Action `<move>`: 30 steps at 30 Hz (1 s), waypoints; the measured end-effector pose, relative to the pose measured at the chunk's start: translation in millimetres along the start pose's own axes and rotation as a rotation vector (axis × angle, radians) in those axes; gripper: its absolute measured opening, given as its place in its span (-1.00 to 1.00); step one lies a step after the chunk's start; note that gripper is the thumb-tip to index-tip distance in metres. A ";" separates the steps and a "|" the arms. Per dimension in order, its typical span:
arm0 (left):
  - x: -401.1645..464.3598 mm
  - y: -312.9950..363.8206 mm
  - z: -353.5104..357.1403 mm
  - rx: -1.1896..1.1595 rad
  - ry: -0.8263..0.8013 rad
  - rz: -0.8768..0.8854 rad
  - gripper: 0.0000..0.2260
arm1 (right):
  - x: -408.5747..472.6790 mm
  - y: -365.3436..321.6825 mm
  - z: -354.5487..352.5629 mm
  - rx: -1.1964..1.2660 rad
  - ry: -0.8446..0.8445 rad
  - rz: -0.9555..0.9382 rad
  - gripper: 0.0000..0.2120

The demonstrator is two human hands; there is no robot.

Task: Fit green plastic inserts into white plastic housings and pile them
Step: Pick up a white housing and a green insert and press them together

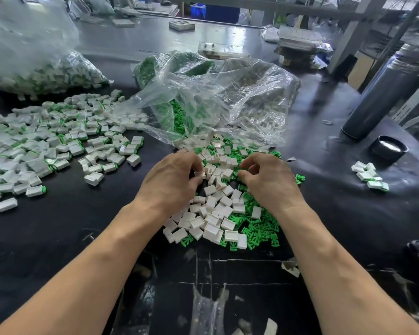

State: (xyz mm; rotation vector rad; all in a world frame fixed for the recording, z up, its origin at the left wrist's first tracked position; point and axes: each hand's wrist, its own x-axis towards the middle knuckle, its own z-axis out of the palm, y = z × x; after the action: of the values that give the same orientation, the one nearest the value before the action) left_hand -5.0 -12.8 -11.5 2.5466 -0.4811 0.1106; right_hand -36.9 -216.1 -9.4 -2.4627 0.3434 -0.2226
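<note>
A heap of loose white housings (218, 213) mixed with green inserts (259, 228) lies on the black table in front of me. My left hand (172, 180) pinches one white housing (200, 174) between thumb and fingers above the heap. My right hand (269, 180) hovers over the heap's right side with curled fingers and its thumb tip close to a green insert (237, 174); whether it holds that piece I cannot tell. A wide pile of assembled white-and-green pieces (46, 146) spreads across the left of the table.
An open clear plastic bag (215, 97) holding more green and white parts lies behind the heap. A second full bag (29, 52) sits far left. A grey flask (382, 93) and its black cap (388, 148) stand right, near a small group of pieces (370, 176).
</note>
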 end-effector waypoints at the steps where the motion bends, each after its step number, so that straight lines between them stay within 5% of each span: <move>1: -1.2 -1.5 2.1 -0.019 0.021 0.007 -0.88 | 0.5 0.8 0.3 0.012 0.019 -0.007 -0.93; 11: 1.4 -21.6 5.0 -0.256 0.057 -0.052 -0.89 | 16.1 21.5 -10.8 0.360 0.117 0.147 -0.87; 30: 3.0 -22.9 7.1 -0.335 0.110 -0.025 -0.88 | 13.5 27.6 -31.0 -0.004 -0.041 0.167 -0.72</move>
State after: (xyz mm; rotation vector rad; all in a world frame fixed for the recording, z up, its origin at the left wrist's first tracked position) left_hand 5.9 0.6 -28.4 2.2046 -0.3881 0.1473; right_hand -36.7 -259.0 -1.0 -2.4230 0.5290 -0.1011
